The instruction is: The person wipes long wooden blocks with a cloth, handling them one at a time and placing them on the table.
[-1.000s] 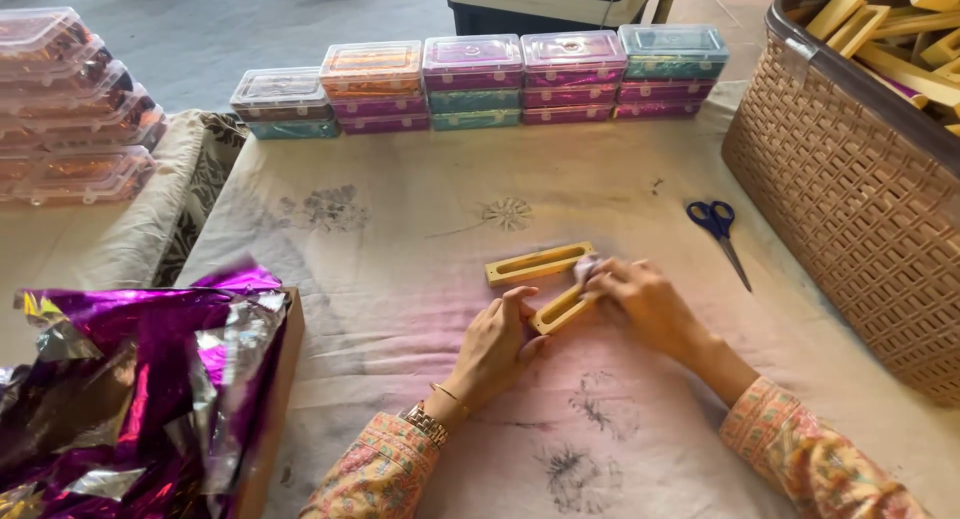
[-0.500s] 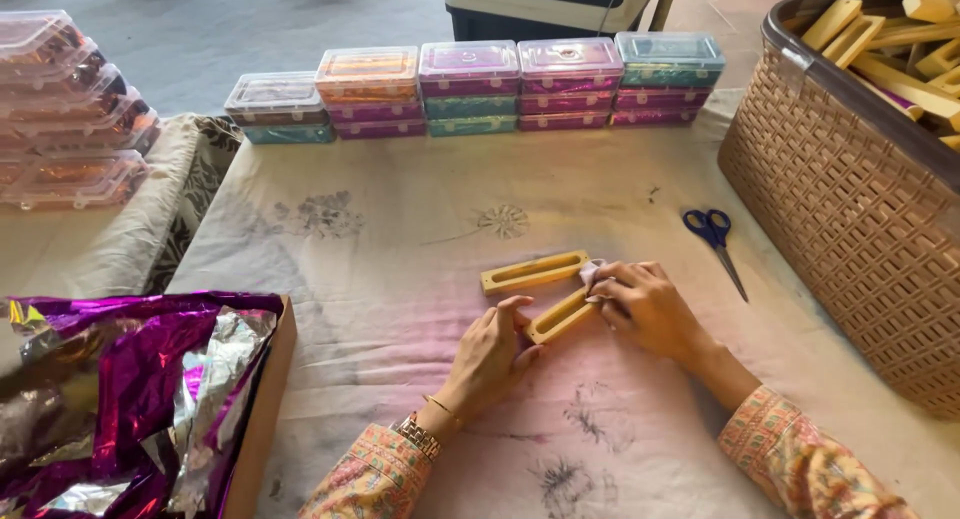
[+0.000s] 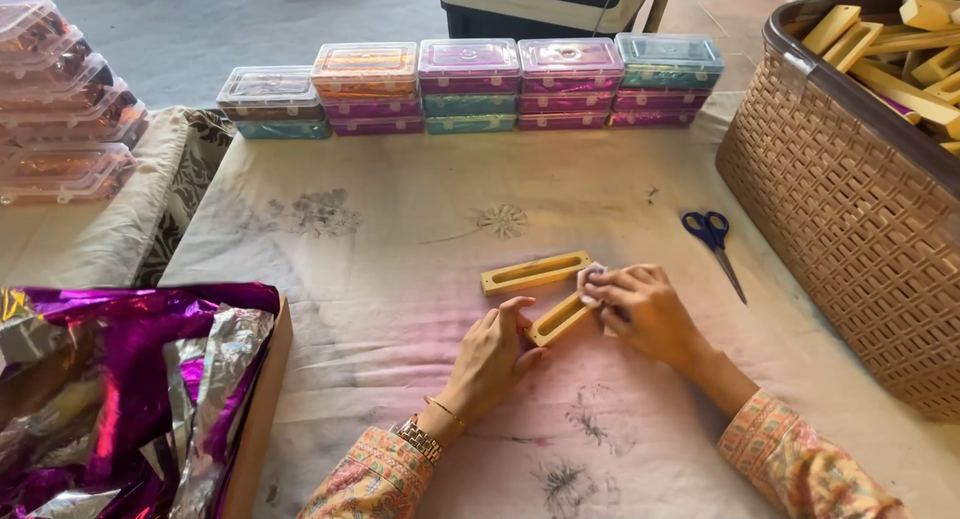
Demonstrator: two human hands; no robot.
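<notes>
I see left hand [image 3: 497,354] gripping wooden frame [image 3: 560,318] end; right hand [image 3: 640,306] pinches pale scrap [image 3: 590,276], covering frame's far end. Basket [image 3: 840,209] cut off.

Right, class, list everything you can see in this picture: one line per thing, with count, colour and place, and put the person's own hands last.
Slotted wooden blocks on table: two, yellow, centre, one between the hands.
Small cloth: one, pale, under the right hand's fingers.
Scissors: one, blue handles, right of the blocks.
Woven basket: one, tan, right edge, filled with yellow wooden pieces.
Lidded plastic boxes: five stacks, purple, teal and orange, far edge.
More clear boxes: one pile, orange contents, far left.
Foil sheets: heap, purple and silver, in a cardboard box, lower left.
Table cloth: one, cream, stained.
Left hand: steadies the near block.
Right hand: presses the cloth on it.
</notes>
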